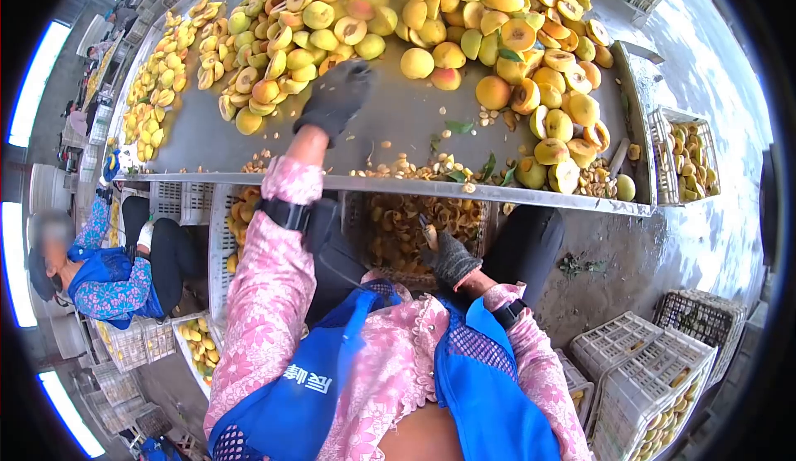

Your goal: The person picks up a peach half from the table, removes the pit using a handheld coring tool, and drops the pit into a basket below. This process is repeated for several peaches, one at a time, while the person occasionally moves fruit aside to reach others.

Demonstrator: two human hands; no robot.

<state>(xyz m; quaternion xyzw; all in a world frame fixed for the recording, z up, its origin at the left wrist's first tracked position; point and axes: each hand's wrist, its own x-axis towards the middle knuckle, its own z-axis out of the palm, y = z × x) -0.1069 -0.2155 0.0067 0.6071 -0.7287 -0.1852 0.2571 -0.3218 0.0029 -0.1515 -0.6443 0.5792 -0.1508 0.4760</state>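
**Left hand out, small tool close**

Held the left hand out over the metal surface, near heaped, halved yellow stone fruit; could not tell, for blur, its spread or any hold. Held a small tool, kind unclear, in the closed right hand, short of the near edge, above fruit pieces. Seemed best to pick from the heap's near side, tool tip turned away.

The left hand is blurred (grip unclear), and the top edge crops the fruit heap.
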